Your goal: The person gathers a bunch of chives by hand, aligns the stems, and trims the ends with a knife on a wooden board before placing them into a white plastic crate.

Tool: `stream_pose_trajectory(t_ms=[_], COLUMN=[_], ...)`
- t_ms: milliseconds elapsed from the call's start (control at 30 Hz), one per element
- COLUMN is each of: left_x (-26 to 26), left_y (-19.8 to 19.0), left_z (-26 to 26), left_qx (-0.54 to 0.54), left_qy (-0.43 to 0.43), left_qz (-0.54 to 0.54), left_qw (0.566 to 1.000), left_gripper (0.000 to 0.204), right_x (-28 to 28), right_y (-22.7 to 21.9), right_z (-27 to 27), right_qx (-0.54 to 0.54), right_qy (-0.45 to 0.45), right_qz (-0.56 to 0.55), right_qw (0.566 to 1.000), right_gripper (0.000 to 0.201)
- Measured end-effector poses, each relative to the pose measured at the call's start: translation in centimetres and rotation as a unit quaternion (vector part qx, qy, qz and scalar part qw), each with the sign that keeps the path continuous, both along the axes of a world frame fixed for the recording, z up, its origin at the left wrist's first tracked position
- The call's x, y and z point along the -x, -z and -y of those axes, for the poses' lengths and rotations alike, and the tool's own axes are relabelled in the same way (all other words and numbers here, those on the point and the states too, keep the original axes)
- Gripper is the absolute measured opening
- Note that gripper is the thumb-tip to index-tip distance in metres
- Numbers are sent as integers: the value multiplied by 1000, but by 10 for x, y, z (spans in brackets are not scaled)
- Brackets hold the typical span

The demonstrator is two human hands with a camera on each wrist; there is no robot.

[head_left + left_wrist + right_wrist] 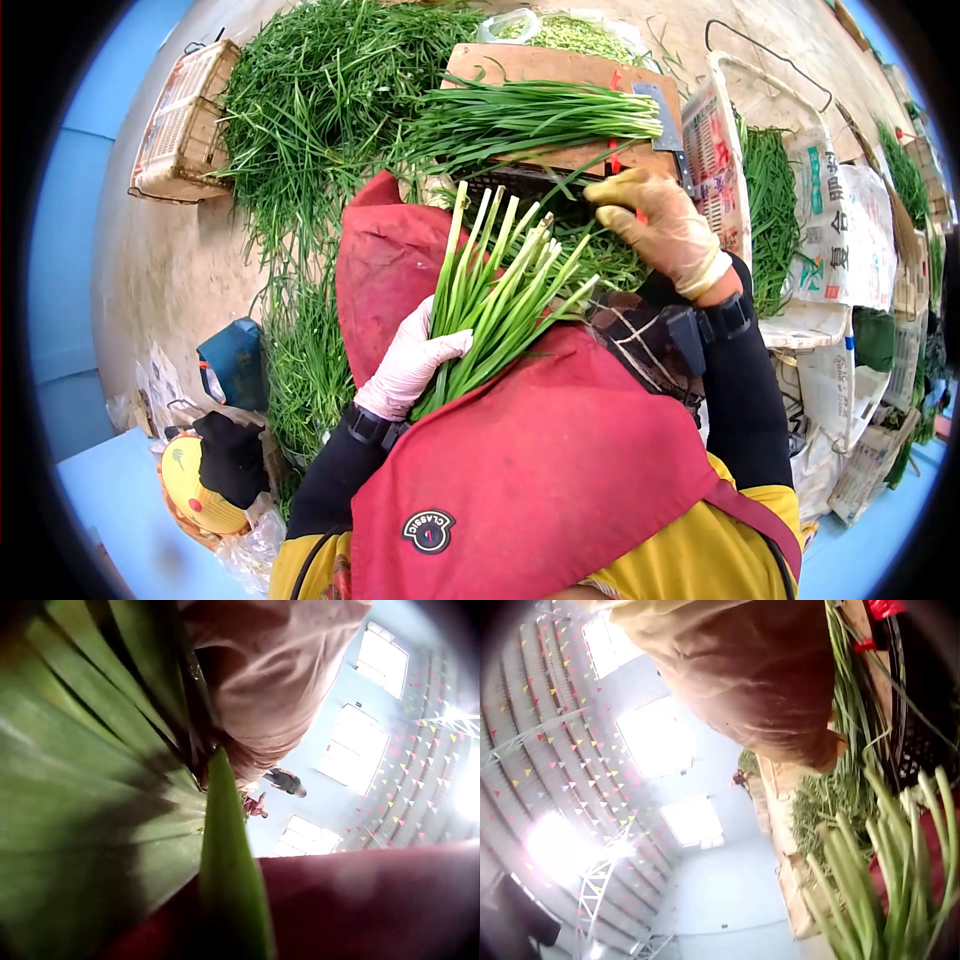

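Note:
My left hand [412, 362], in a pale glove, grips a bunch of garlic chives [505, 300] over the red apron [540, 430]. The pale cut ends fan upward and away from the body, and broad green leaves [67, 795] fill much of the left wrist view. To the right of those ends, my right hand [672, 228] hovers in a yellowish glove, its fingers loosely bent and holding nothing visible. Beyond the hands, a neat pile of chives [550, 110] lies across a wooden board [480, 62]. A cleaver [662, 118] rests at the board's right side.
Loose chives [310, 90] are heaped at the far left, beside a plastic crate [185, 130]. On the right stand a white basket [735, 170] and a printed sack [845, 230]. A bag of chopped pieces [580, 35] sits behind the board. A yellow hat [200, 490] lies lower left.

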State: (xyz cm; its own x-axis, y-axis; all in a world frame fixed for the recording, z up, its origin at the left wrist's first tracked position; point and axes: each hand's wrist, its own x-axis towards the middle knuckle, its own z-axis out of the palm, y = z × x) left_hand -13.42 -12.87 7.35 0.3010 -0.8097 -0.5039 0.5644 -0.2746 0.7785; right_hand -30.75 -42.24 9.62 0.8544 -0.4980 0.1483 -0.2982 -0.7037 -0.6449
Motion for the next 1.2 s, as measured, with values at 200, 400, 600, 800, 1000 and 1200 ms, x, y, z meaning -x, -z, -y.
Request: stream_pose_trajectory(t_ms=[200, 400, 600, 800, 1000, 1200], left_x=[4, 1, -1, -2, -6, -11], left_y=[-7, 3, 2, 5, 11, 12], left_z=[3, -6, -4, -5, -11, -12], left_qx=[21, -4, -16, -12, -12, 9], left_qy=[-2, -9, -11, 2, 7, -9], left_qz=[22, 26, 55, 43, 61, 35], left_qw=[1000, 1000, 998, 999, 998, 999], left_gripper=[51, 38, 29, 25, 24, 24], right_x=[-42, -45, -36, -45, -13, 49], right_y=[0, 32, 28, 50, 72, 39], right_z=[-64, -53, -51, -68, 17, 37], right_qx=[42, 50, -82, -1, 61, -145], right_qy=[-151, -112, -152, -140, 132, -63], right_qz=[-220, -202, -148, -141, -35, -268], right_qw=[963, 972, 974, 980, 989, 950], right_gripper=[42, 32, 37, 28, 28, 35])
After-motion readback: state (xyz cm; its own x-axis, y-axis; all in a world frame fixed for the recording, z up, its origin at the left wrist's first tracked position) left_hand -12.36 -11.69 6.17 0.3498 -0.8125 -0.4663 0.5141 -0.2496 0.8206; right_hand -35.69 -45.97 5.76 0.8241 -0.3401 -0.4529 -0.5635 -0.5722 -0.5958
